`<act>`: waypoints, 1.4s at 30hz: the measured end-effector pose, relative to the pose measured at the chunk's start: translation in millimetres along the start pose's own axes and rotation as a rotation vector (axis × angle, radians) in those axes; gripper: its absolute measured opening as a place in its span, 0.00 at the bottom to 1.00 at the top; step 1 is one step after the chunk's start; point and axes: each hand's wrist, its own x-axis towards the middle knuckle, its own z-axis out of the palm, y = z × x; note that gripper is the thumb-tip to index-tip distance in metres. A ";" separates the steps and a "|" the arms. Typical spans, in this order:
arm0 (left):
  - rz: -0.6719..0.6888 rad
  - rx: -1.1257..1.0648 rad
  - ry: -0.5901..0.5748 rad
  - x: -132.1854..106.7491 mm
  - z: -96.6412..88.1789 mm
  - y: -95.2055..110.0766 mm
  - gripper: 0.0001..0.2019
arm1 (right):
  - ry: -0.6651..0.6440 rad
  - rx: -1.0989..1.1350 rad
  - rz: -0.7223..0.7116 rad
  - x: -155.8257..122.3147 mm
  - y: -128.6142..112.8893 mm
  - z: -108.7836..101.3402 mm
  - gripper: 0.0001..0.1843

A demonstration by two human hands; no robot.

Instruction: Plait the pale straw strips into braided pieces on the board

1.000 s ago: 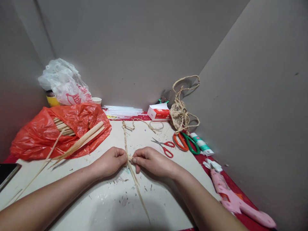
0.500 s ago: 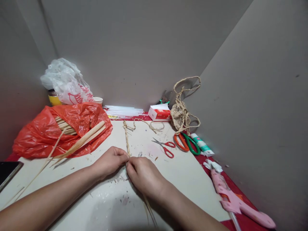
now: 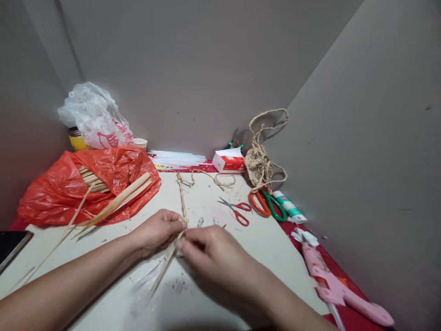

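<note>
A braided straw cord (image 3: 182, 198) runs down the white board (image 3: 206, 191) toward me. At its near end, my left hand (image 3: 164, 232) is closed in a pinch on it. Loose straw strands (image 3: 161, 271) fan out below that pinch, toward the lower left, partly blurred by movement. Just to the right, my right hand (image 3: 210, 253) has its thumb and forefinger pressed together at the top of the strands, so the exact grip is partly hidden. Small red-handled scissors (image 3: 237, 209) lie to the right of the cord.
Left stands a red plastic bag (image 3: 51, 197) of straw, with flat strips (image 3: 120, 197) across it. Along the right lie larger scissors (image 3: 275, 207), a white-green tube (image 3: 289, 207) and a pink glue gun (image 3: 327, 280). Glue sticks (image 3: 177, 159), a red-white box (image 3: 229, 161) and coiled braid (image 3: 258, 165) sit behind.
The strands below the cord have swung from under my right hand to the lower left. My right hand has turned and shifted slightly; my left keeps its pinch.
</note>
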 end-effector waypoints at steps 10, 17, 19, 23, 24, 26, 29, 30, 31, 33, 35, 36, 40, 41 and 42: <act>0.045 0.024 -0.080 -4.4 0.4 8.7 0.18 | -0.153 0.691 0.234 30.2 24.1 8.5 0.16; 0.037 0.051 -0.076 -4.0 -2.2 7.1 0.19 | -0.223 0.692 0.207 31.0 29.8 8.6 0.23; 0.030 0.054 -0.078 -3.8 -2.7 7.2 0.18 | -0.258 0.729 0.223 31.4 30.3 6.6 0.24; 0.025 0.031 -0.083 -4.3 -3.6 8.4 0.16 | -0.339 0.862 0.190 31.1 31.6 4.1 0.24; 0.028 0.020 -0.091 -4.4 -3.8 8.9 0.16 | -0.359 0.893 0.170 30.9 32.7 3.6 0.24; 0.029 0.002 -0.109 -4.3 -4.3 9.6 0.16 | -0.397 0.932 0.134 30.5 36.0 2.8 0.23; 0.024 0.004 -0.120 -3.3 -5.0 9.8 0.16 | -0.467 0.982 0.103 31.0 42.1 2.6 0.21; 0.028 0.017 -0.116 -2.8 -5.3 9.6 0.16 | -0.485 1.005 0.109 31.6 43.8 3.0 0.21; 0.040 0.041 -0.106 -2.3 -5.6 9.2 0.16 | -0.494 1.029 0.122 32.3 45.0 3.5 0.20; 0.092 0.122 -0.074 -1.7 -6.2 8.6 0.15 | -0.488 1.067 0.170 33.8 45.8 4.9 0.19; 0.155 0.246 -0.039 -1.9 -6.8 8.4 0.14 | -0.457 1.075 0.224 35.2 44.5 6.7 0.17; 0.178 0.313 -0.028 -2.4 -7.2 8.5 0.14 | -0.435 1.070 0.248 35.6 43.4 7.8 0.16; 0.150 0.438 -0.040 -6.3 -7.8 9.7 0.11 | -0.307 1.038 0.310 35.6 37.5 13.3 0.13; 0.119 0.421 -0.057 -7.5 -7.4 9.9 0.11 | -0.280 1.036 0.312 35.2 35.8 14.7 0.13; 0.083 0.388 -0.075 -8.6 -6.6 10.2 0.11 | -0.260 1.039 0.309 34.7 34.1 15.9 0.13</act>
